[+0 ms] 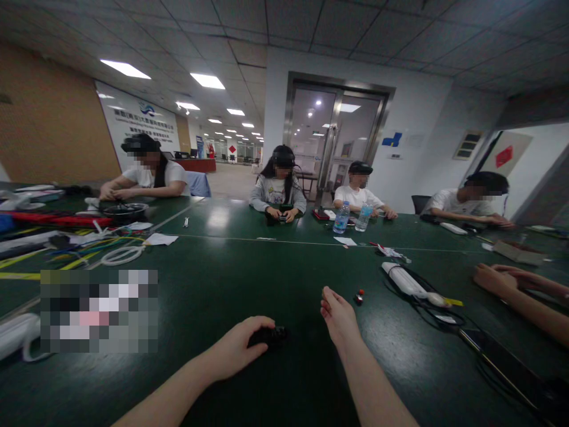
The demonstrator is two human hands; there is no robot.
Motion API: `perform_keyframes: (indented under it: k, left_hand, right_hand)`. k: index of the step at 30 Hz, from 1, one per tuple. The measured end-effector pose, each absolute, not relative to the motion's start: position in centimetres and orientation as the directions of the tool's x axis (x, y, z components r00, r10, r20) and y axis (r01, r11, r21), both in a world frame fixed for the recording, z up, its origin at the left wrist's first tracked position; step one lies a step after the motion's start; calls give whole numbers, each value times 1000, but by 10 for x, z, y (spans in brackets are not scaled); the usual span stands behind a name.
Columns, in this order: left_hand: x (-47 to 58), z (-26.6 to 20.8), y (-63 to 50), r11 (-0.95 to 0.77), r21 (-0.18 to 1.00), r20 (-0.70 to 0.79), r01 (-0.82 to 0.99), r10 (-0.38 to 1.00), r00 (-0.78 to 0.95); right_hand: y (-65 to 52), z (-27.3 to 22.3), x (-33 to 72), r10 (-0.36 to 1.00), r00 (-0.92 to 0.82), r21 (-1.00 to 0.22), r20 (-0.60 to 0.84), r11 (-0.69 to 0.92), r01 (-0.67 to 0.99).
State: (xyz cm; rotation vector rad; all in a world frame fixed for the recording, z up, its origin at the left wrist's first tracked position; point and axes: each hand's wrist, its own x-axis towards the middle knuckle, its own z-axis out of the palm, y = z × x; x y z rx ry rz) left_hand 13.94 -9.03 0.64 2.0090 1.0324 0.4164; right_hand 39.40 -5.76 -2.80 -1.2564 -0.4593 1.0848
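My left hand (237,350) rests low over the dark green table, its thumb and fingers closed around a small black object (279,334). Part of that object is covered by the fingers, and its kind is not clear. To the right, my right hand (338,317) is held with its fingers curled and pressed together. Whether anything is between those fingertips is hidden from this side. Just right of it stands a small bottle-like item (359,297) with a red top and dark body, apart from the hand.
A white power strip (404,280) with black cables lies right, near a dark phone-like slab (502,359). Another person's hands (500,279) rest at the right edge. Coloured wires (89,246) spread left. Two water bottles (342,217) stand across the table, where several people sit.
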Motion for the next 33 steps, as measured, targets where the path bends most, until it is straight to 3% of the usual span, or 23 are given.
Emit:
perform_keyframes:
  k: [8,23,26,29,31,33]
  left_hand:
    - [141,9,-91,-322,789,-79,523,792,606]
    - [140,9,-92,-357,775,-45,521,792,609]
    - [139,9,-92,-331,782,-70,528,795,602]
    - [138,9,-92,-321,784,-78,532,798,597]
    - [138,8,-92,-332,779,-66,532,800,596]
    - [139,5,-91,-344,777,-49,527,802,596]
  right_hand:
    - [-62,-17,388,844,433,-867,-316,-72,-493]
    - [-63,-17,389,847,426,-909,-317,-144,-391]
    - [-67,-11,386,847,459,-951,-268,-158,-264]
    - [-74,-2,378,856,517,-997,-16,-53,57]
    - [-80,4,371,873,437,-949,216,82,305]
    - [-86,10,361,915,277,-897,293,163,412]
